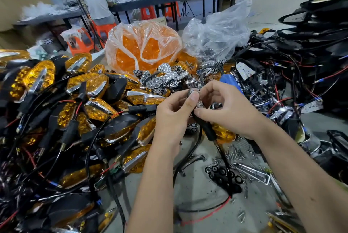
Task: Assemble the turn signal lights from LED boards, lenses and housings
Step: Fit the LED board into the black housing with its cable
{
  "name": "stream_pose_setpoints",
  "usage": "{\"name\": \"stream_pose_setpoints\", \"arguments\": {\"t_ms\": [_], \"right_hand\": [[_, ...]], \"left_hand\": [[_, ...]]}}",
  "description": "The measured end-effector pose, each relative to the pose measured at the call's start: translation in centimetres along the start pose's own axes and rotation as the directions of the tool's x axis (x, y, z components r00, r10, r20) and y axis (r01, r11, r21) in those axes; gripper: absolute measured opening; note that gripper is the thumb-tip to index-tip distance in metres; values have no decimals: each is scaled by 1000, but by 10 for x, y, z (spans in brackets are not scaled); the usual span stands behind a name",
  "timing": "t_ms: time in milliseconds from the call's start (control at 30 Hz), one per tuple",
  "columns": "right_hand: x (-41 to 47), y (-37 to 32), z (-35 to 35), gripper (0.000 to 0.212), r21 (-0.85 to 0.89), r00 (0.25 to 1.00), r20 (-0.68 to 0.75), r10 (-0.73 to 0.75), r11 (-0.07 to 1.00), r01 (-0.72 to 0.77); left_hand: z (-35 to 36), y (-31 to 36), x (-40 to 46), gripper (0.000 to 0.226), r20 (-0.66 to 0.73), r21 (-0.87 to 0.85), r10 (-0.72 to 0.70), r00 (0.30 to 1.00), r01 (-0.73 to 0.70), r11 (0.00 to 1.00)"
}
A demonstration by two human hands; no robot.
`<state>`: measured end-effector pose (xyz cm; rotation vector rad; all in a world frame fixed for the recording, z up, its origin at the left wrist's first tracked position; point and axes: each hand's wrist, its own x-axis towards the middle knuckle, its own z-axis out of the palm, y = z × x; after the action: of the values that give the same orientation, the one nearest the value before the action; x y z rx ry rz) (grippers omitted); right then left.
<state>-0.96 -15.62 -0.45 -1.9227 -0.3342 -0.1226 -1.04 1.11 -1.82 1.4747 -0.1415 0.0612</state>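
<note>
Both hands meet at the centre of the head view around one turn signal part. My left hand (174, 115) grips it from the left, thumb pressed on the chrome reflector (198, 100). My right hand (224, 108) pinches the same part from the right, fingers curled over its top. The black housing stem (208, 132) hangs below my hands, and its black and red wires (224, 168) trail down to the table. Most of the part is hidden between my fingers.
Finished amber lights with black housings (75, 100) are heaped on the left. A bag of amber lenses (143, 48) and loose chrome reflectors (167, 78) lie behind my hands. Wired housings and LED boards (282, 82) pile up on the right. Screws (239, 151) and black nuts (220, 172) are scattered below.
</note>
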Motion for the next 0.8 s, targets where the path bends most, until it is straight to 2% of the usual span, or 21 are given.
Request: {"name": "stream_pose_setpoints", "arguments": {"t_ms": [200,400,500,633,700,800], "right_hand": [[-2,-3,-3,41,106,995,101,26,994,-37],[-3,-1,-6,44,204,988,153,19,978,-50],[-3,-2,-6,38,269,984,176,4,962,-53],[-4,-4,-7,17,436,988,152,16,896,-81],[-3,-5,-9,21,451,992,118,33,889,-83],[-5,-7,-8,34,381,997,71,15,924,-41]], "left_hand": [[-1,0,0,46,40,-14,3,999,-3,1000],[-2,1,-2,15,97,-59,38,995,-32,998],[-1,2,-3,23,91,-73,21,996,-14,997],[-6,4,-1,31,13,-149,-24,1000,25,989],[-9,5,-1,30,11,-156,-24,1000,26,987],[-9,4,-1,12,2,-143,-17,1000,17,990]]}}
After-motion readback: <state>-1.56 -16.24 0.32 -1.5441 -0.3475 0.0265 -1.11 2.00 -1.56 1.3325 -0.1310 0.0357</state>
